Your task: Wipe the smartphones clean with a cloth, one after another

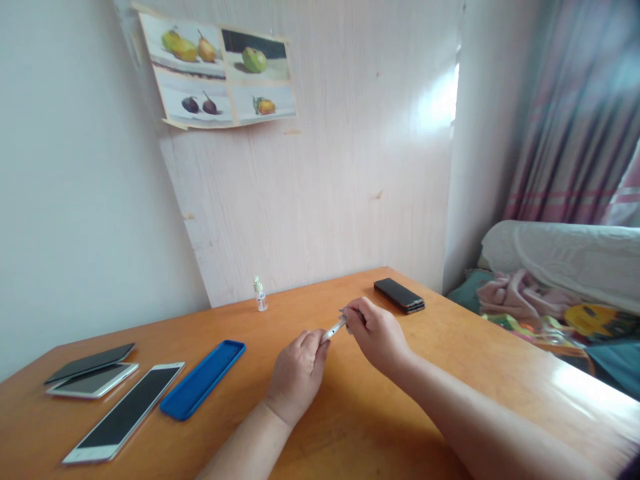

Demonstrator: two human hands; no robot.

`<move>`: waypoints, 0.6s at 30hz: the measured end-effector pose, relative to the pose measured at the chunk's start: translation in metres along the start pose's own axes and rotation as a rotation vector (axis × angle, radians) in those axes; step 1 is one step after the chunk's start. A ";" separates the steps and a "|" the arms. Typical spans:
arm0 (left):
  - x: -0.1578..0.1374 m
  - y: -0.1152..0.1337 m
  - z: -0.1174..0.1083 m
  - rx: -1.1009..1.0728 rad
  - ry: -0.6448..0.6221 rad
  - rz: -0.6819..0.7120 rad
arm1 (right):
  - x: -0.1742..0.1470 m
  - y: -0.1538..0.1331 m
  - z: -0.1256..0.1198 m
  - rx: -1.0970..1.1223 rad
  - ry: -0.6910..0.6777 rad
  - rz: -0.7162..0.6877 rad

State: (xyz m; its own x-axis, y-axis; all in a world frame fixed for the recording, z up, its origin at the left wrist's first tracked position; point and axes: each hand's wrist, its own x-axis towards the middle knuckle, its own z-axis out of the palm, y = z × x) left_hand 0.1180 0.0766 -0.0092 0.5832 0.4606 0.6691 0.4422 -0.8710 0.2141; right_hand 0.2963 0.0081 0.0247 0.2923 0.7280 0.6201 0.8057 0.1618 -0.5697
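Between my hands is a slim white phone-like item, seen edge-on, with a small dark spot on its edge. My left hand is closed around its near left end. At the far right end, the fingers of my right hand are pinched together. A small greyish bit shows by those fingertips, too small to name. The item is held above the wooden table, tilted up to the right. Its broad faces are mostly hidden by the hands and the angle.
On the orange-brown table lie a blue phone case, a white phone, a white device under a dark flat cover, a small clear spray bottle and stacked dark phones. A sofa stands right.
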 end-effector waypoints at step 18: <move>0.003 -0.007 -0.005 -0.142 0.094 -0.162 | 0.018 0.036 0.011 0.253 0.025 0.224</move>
State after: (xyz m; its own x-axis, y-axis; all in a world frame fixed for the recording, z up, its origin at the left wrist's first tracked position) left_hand 0.1132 0.0834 -0.0050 0.4439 0.5842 0.6795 0.4203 -0.8054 0.4179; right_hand 0.3247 0.0341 0.0094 0.4630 0.7481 0.4754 0.5673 0.1620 -0.8074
